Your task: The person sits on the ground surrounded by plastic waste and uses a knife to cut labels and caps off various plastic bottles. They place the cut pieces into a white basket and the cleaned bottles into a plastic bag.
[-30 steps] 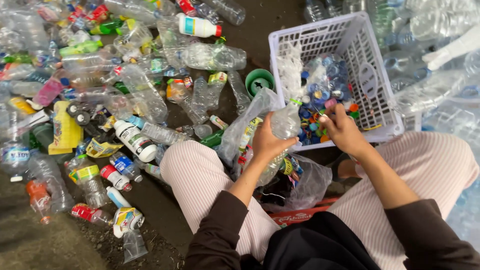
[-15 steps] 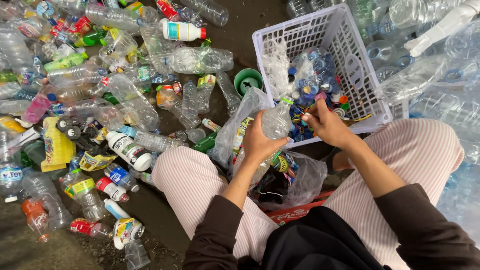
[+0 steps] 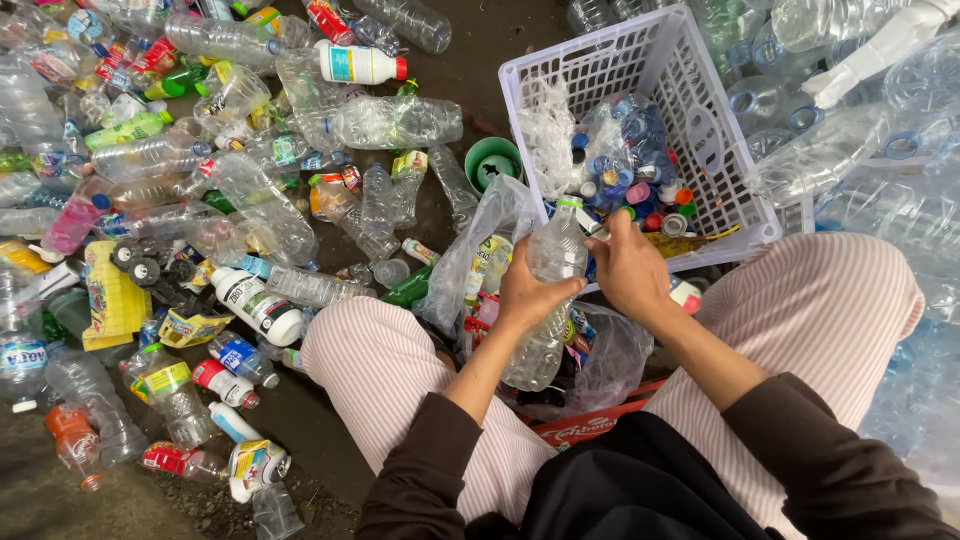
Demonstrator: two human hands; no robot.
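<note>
Right hand (image 3: 632,272) is back from the basket (image 3: 700,130), now pinching the bottle (image 3: 548,290) neck. Left hand (image 3: 527,297) stays wrapped around its middle, so the cap looks next.

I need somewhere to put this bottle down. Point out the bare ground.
Bare ground shows past the white basket, between it and the bottle pile. Another patch lies at the near left below the pile. The pile is crowded, and the basket is full of caps. The left hand and right hand hold a clear bottle.
</note>
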